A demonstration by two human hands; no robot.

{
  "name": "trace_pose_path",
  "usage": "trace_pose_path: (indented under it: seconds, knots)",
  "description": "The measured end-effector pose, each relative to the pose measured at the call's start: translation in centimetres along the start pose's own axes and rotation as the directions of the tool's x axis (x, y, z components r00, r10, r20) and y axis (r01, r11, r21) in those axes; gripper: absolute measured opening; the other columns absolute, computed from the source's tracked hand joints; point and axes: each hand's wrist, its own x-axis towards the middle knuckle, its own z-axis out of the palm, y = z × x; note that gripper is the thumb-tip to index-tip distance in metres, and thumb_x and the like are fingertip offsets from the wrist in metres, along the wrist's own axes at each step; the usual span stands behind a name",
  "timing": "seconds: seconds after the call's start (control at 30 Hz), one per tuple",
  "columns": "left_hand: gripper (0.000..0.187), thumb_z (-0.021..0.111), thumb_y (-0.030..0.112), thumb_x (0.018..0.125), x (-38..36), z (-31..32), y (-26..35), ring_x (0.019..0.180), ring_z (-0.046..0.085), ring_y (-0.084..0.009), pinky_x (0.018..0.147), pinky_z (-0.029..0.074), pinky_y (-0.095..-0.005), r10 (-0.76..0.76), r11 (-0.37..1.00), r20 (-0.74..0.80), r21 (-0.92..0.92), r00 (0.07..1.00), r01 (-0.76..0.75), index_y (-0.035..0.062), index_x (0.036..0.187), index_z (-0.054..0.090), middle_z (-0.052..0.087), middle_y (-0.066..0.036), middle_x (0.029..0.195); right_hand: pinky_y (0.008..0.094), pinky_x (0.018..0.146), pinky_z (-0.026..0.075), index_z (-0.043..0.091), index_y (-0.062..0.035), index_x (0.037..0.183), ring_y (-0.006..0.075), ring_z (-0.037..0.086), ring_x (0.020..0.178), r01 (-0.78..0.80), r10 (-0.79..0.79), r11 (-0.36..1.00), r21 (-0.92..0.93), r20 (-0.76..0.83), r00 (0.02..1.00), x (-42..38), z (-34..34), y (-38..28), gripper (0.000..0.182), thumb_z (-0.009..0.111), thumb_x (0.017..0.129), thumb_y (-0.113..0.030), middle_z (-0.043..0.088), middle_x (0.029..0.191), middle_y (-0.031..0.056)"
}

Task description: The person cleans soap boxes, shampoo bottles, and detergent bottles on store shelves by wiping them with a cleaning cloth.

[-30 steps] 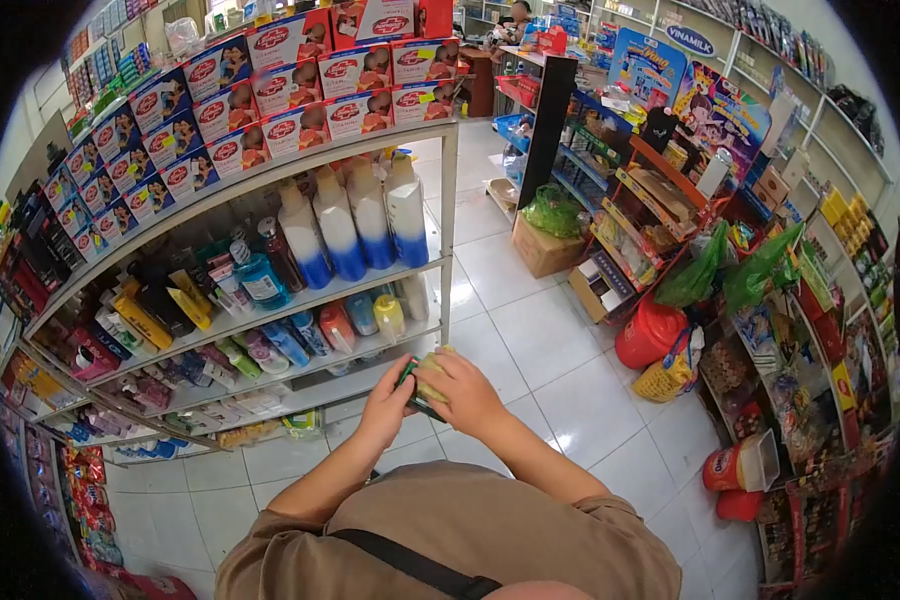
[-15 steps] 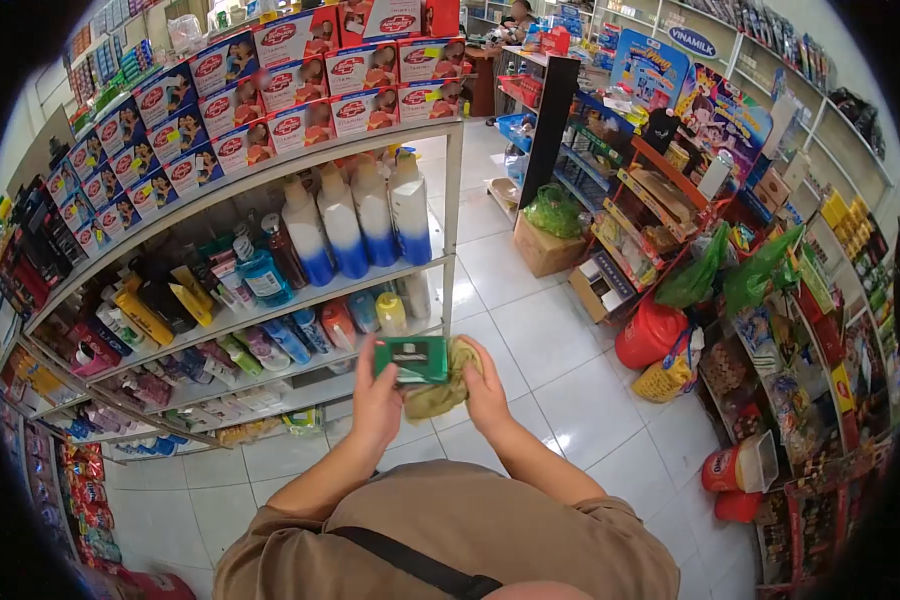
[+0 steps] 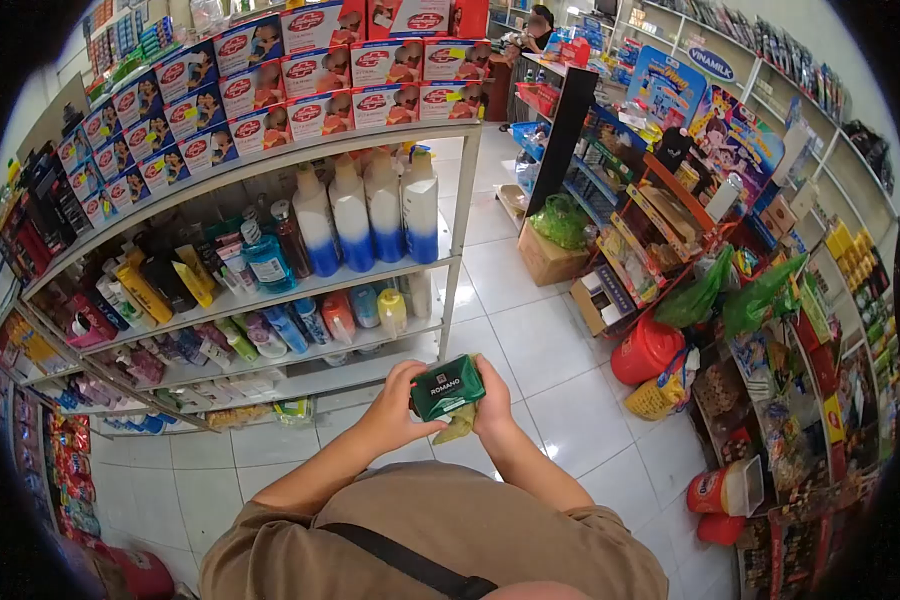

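Note:
A green soap pack (image 3: pixel 446 389) lettered ROMANO is held in front of my torso, its printed face turned up. My left hand (image 3: pixel 392 412) is closed around the pack's left end, thumb along the lower edge. On the other side my right hand (image 3: pixel 493 400) is closed on an olive-green cloth (image 3: pixel 457 425), which hangs beneath the pack and is partly hidden by it. The right fingers also press against the pack's right end; their tips are out of sight.
A metal shelf rack (image 3: pixel 456 210) with bottles stands ahead on the left, with Lifebuoy boxes (image 3: pixel 320 72) stacked on top. On the right are a red bucket (image 3: pixel 646 352), a cardboard box (image 3: pixel 550 256) and goods shelves. A person (image 3: pixel 538 30) is at the far counter.
The soap pack has moved right and tilted, and its lettering is now sharp. The cloth, earlier bunched beside the pack in my right hand, now shows mostly below it.

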Motion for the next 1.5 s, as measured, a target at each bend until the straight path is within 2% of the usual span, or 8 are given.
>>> trace_pose_path:
  seconds: [0.13, 0.33, 0.63, 0.83, 1.0, 1.23, 1.37, 1.5]
  knots:
    - [0.078, 0.082, 0.023, 0.057, 0.0, -0.1, -0.6, 0.106, 0.047, -0.0316, 0.083, 0.046, -0.0351, 0.062, 0.998, -0.027, 0.026, 0.998, -0.061, 0.0007, 0.117, 0.038, 0.040, -0.018, 0.117, 0.0366, 0.088, 0.043, 0.048, -0.0032, 0.115, 0.0213, 0.055, 0.100, -0.263, 0.250, 0.964, 0.047, 0.191, 0.949, -0.2, -0.7, -0.4, 0.044, 0.033, 0.094, -0.039, 0.057, 0.108, 0.0115]
    - [0.073, 0.082, 0.021, 0.055, 0.4, -1.1, 0.4, 0.108, 0.044, -0.0307, 0.089, 0.041, -0.0374, 0.155, 0.985, 0.013, 0.073, 0.988, -0.155, 0.0039, 0.114, 0.044, 0.045, -0.015, 0.115, 0.0430, 0.099, 0.035, 0.030, -0.0043, 0.133, 0.0273, 0.044, 0.118, -0.333, 0.191, 0.936, 0.116, 0.628, 0.754, -2.2, 0.4, -1.3, 0.068, 0.039, 0.087, -0.054, 0.044, 0.128, 0.0140]
    - [0.076, 0.080, 0.023, 0.056, -0.1, 1.2, 0.4, 0.110, 0.043, -0.0329, 0.093, 0.037, -0.0401, 0.095, 0.996, -0.045, 0.006, 0.994, -0.094, 0.0038, 0.119, 0.043, 0.048, -0.015, 0.116, 0.0379, 0.092, 0.042, 0.041, -0.0011, 0.124, 0.0233, 0.053, 0.106, -0.172, 0.173, 0.984, -0.038, 0.399, 0.901, -2.0, -3.2, -1.3, 0.072, 0.060, 0.077, -0.052, 0.053, 0.117, 0.0104]
    - [0.078, 0.081, 0.023, 0.055, -0.7, 2.5, -0.3, 0.109, 0.045, -0.0321, 0.094, 0.037, -0.0387, 0.025, 0.999, -0.066, 0.036, 0.997, -0.022, 0.0025, 0.121, 0.044, 0.050, -0.015, 0.114, 0.0310, 0.084, 0.044, 0.046, -0.0009, 0.113, 0.0168, 0.054, 0.094, 0.012, 0.016, 0.979, -0.203, 0.133, 0.991, -2.5, -4.2, -2.3, 0.037, 0.062, 0.082, -0.015, 0.056, 0.103, 0.0083]
    - [0.082, 0.079, 0.023, 0.055, -0.8, 3.6, 0.8, 0.104, 0.049, -0.0325, 0.090, 0.039, -0.0398, -0.005, 0.964, -0.059, 0.264, 0.998, 0.021, 0.0014, 0.124, 0.040, 0.054, -0.016, 0.108, 0.0311, 0.083, 0.043, 0.048, -0.0021, 0.111, 0.0210, 0.054, 0.094, 0.295, -0.341, 0.734, -0.612, 0.044, 0.939, -2.9, -4.5, -1.7, 0.033, 0.059, 0.081, -0.008, 0.056, 0.104, 0.0113]
    - [0.087, 0.079, 0.021, 0.054, -0.6, 5.5, 2.0, 0.096, 0.053, -0.0359, 0.084, 0.043, -0.0403, -0.172, 0.976, -0.154, 0.105, 0.973, 0.190, 0.0000, 0.126, 0.035, 0.054, -0.020, 0.104, 0.0396, 0.092, 0.037, 0.051, -0.0050, 0.118, 0.0366, 0.048, 0.106, 0.713, -0.168, 0.073, -0.697, 0.696, 0.698, -4.9, -1.9, -2.7, 0.040, 0.058, 0.079, -0.014, 0.051, 0.114, 0.0190]
    - [0.087, 0.078, 0.023, 0.055, -1.1, 5.7, 1.8, 0.096, 0.054, -0.0356, 0.084, 0.043, -0.0403, -0.139, 0.986, -0.154, 0.070, 0.978, 0.151, 0.0013, 0.127, 0.035, 0.055, -0.020, 0.105, 0.0429, 0.098, 0.033, 0.054, -0.0067, 0.117, 0.0379, 0.043, 0.116, 0.858, -0.097, 0.115, -0.500, 0.854, 0.510, -4.8, -2.7, -2.8, 0.040, 0.058, 0.079, -0.014, 0.048, 0.121, 0.0203]
    - [0.084, 0.079, 0.024, 0.054, -1.8, 5.3, 2.5, 0.097, 0.054, -0.0339, 0.084, 0.042, -0.0401, -0.063, 0.992, -0.156, 0.094, 0.986, 0.079, 0.0039, 0.125, 0.039, 0.055, -0.018, 0.105, 0.0422, 0.098, 0.033, 0.056, -0.0059, 0.114, 0.0375, 0.041, 0.118, 0.819, -0.168, 0.076, -0.569, 0.802, 0.573, -4.7, -3.7, -3.1, 0.038, 0.060, 0.076, -0.009, 0.048, 0.121, 0.0201]
